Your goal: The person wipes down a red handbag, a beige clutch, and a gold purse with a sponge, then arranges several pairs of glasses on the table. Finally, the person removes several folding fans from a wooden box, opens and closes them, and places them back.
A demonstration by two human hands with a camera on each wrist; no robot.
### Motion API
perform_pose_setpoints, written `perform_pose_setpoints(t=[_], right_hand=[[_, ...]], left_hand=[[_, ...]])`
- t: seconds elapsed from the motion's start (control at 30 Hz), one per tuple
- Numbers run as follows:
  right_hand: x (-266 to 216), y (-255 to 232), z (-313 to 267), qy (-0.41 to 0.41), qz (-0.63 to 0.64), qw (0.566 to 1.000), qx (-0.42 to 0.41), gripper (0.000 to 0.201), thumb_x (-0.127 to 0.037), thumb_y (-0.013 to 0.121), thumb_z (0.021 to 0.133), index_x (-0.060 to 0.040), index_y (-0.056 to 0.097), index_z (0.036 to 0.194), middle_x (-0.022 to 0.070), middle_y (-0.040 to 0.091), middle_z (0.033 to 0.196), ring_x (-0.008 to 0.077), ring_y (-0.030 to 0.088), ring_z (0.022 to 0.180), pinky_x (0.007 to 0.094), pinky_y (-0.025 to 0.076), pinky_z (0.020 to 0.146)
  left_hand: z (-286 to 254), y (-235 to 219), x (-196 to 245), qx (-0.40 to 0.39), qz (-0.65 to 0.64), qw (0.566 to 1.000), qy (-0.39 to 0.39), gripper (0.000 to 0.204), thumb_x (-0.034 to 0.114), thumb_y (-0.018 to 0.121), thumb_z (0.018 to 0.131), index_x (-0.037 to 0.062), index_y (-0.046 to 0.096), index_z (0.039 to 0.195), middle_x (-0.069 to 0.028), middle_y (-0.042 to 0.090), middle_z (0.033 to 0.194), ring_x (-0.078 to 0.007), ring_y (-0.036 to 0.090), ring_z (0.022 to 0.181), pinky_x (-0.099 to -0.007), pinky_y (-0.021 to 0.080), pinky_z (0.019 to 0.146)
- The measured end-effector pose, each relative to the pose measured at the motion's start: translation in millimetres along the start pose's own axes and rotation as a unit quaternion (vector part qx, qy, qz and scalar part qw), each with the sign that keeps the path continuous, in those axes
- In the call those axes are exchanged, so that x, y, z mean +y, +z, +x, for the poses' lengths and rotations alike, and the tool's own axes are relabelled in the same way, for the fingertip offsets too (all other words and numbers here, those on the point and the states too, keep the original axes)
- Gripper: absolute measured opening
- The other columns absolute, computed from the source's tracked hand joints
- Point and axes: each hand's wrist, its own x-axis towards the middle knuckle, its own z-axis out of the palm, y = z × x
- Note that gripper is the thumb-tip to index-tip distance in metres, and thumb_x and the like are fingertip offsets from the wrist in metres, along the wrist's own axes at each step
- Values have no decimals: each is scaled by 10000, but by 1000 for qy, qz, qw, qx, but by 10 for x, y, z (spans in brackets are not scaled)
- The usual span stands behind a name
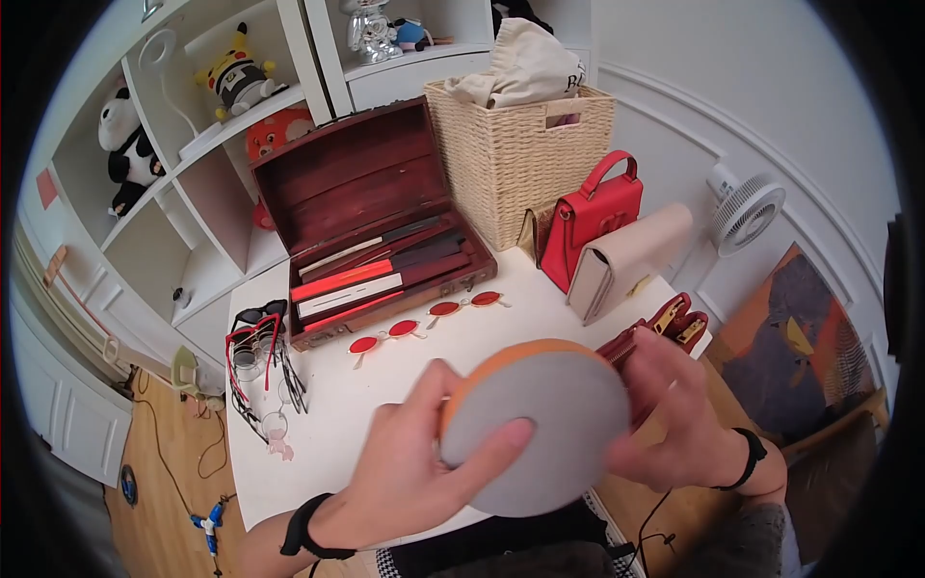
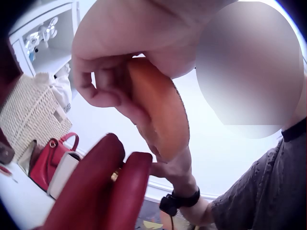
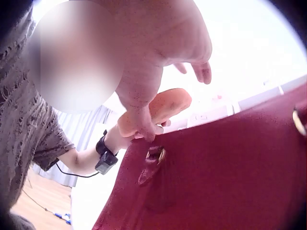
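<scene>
A thick round disc (image 1: pixel 544 433) with a flat grey face and an orange rim is in my left hand (image 1: pixel 414 453) above the front of the table. The left thumb presses on the grey face, and the fingers grip the orange side (image 2: pixel 160 110). My right hand (image 1: pixel 674 419), slightly blurred, is at the disc's right edge with its fingers spread and nothing gripped. In the right wrist view the right thumb (image 3: pixel 144 124) overlaps the disc's orange side. Just behind the right hand stands a dark red bag (image 3: pixel 225 172) with gold fittings, partly hidden by the hand in the head view.
An open wooden chest (image 1: pixel 352 173) with folded fans stands at the back left. Two red-lensed sunglasses (image 1: pixel 385 335) lie before it, more glasses (image 1: pixel 258 347) at left. A red handbag (image 1: pixel 593 226), a beige bag (image 1: pixel 631 255) and a wicker basket (image 1: pixel 520 144) stand behind.
</scene>
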Motion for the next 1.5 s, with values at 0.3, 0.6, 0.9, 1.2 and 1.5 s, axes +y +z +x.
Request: perform_pose_setpoints(t=[0.3, 0.6, 0.9, 1.2, 1.5], right_hand=[[349, -671, 68, -115, -40, 934, -336, 395, -257, 583, 872, -79, 654, 1218, 94, 638, 1246, 355, 592, 1147, 402, 510, 822], [565, -856, 109, 55, -28, 952, -300, 279, -126, 612, 766, -48, 704, 1018, 102, 714, 1057, 313, 682, 947, 377, 521, 761], [361, -260, 239, 43, 23, 898, -438, 477, -30, 644, 690, -96, 639, 1162, 77, 697, 953, 250, 659, 911, 364, 455, 857], [571, -732, 323, 98, 121, 851, -502, 502, -4, 518, 748, -129, 659, 1213, 61, 694, 1138, 233, 645, 1070, 354, 415, 893], [632, -1085, -324, 204, -3, 978, -41, 252, -162, 529, 913, -33, 714, 1025, 102, 729, 1024, 270, 693, 952, 410, 475, 815]], left_hand=[[65, 143, -287, -39, 283, 931, 227, 216, 211, 692, 852, 127, 725, 1048, -109, 624, 1203, -255, 603, 1016, -338, 491, 821], [81, 187, -235, -34, 437, 859, 266, 454, 363, 718, 813, 121, 673, 1195, -146, 553, 1325, -297, 623, 1023, -350, 523, 811], [293, 41, -156, -196, 359, 898, 166, 797, 560, 631, 860, 159, 349, 1488, -217, 473, 1372, -412, 622, 1015, -429, 519, 880], [198, 167, -292, -126, 361, 900, 209, 519, 476, 683, 836, 92, 674, 1184, -145, 558, 1266, -287, 676, 758, -368, 553, 712], [206, 213, -301, -122, 370, 897, 208, 548, 437, 695, 829, 106, 623, 1260, -143, 550, 1290, -276, 653, 681, -376, 558, 660]])
